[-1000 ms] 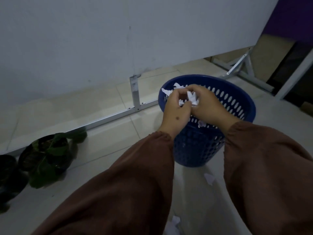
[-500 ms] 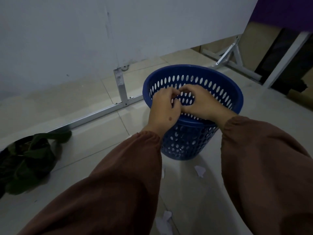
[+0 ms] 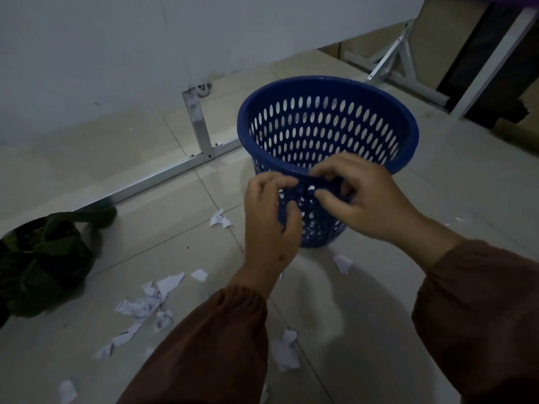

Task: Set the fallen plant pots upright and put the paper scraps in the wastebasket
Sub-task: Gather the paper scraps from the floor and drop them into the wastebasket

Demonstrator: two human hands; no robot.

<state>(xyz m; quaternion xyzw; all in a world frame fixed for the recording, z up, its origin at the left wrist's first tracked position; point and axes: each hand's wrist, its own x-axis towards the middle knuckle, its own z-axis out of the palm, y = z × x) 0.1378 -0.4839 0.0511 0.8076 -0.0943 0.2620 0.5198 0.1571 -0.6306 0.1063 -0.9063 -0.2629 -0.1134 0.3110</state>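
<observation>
A blue perforated wastebasket [image 3: 329,83] stands upright on the tiled floor. My left hand [image 3: 269,225] and my right hand [image 3: 367,196] hover just in front of its near rim, fingers loosely curled and apart, with nothing in them. White paper scraps [image 3: 145,304] lie scattered on the floor at lower left, one scrap [image 3: 220,220] left of the basket, another [image 3: 343,263] at its base and a larger piece [image 3: 285,349] between my sleeves. A dark plant pot [image 3: 43,258] with green leaves sits at the far left.
A white board on a metal frame [image 3: 201,129] runs along the floor behind the basket. More white frame legs [image 3: 399,65] stand at the back right beside a dark doorway. Bare floor tiles lie right of the basket.
My hands held white scraps over the basket a second ago; they are now empty and have drawn back to its near side. The view tilted down, showing more scraps on the floor.
</observation>
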